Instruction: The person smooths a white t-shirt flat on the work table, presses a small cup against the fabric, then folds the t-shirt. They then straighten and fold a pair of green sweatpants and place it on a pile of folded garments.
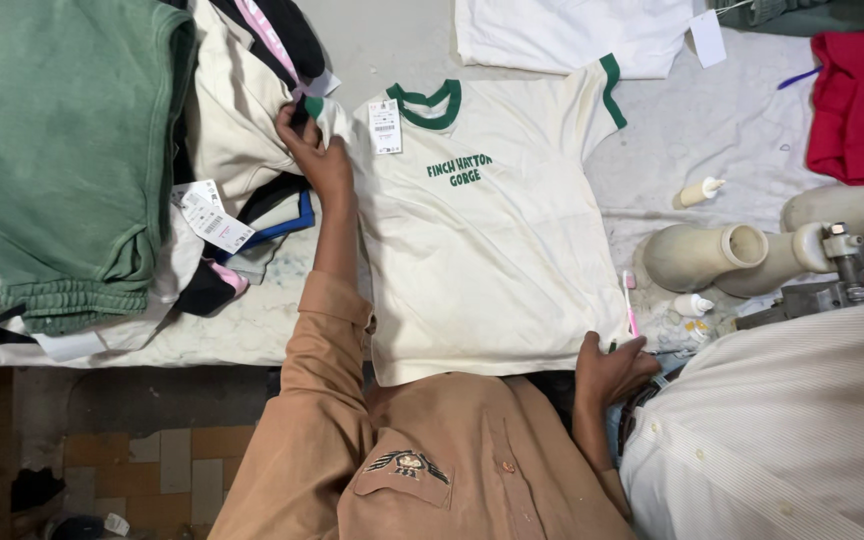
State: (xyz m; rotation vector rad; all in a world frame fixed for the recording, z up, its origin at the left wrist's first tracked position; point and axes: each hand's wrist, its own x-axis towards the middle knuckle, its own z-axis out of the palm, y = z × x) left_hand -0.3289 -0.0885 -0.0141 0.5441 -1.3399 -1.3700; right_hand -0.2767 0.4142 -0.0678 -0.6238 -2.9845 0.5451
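The step in hand looked like the spreading and squaring of a cream T-shirt [482, 250] on the work table [692, 130]. The left hand [314, 150] was closed in a pinch on the shirt's green-cuffed left sleeve, near the shoulder, at the edge of a pile of folded garments [232, 130]. The right hand [612, 368] was pressed on the lower right corner of the hem, fingers curled over the cloth, and seemed also to grip something small and dark green, though what it was could not be told. A pink toothbrush [630, 305] lay just beside that corner. By my judgement the next move called for an even pull between the two hands, so that the sleeve lay flat and the hem ran straight along the table's near edge. The shirt lay face up in the middle of the table, its hem hanging slightly over the near edge; it was cream with a green ribbed collar, green sleeve bands and green lettering on the chest, with a white paper tag [385, 125] at the neck. It looked mostly smooth, with faint creases.
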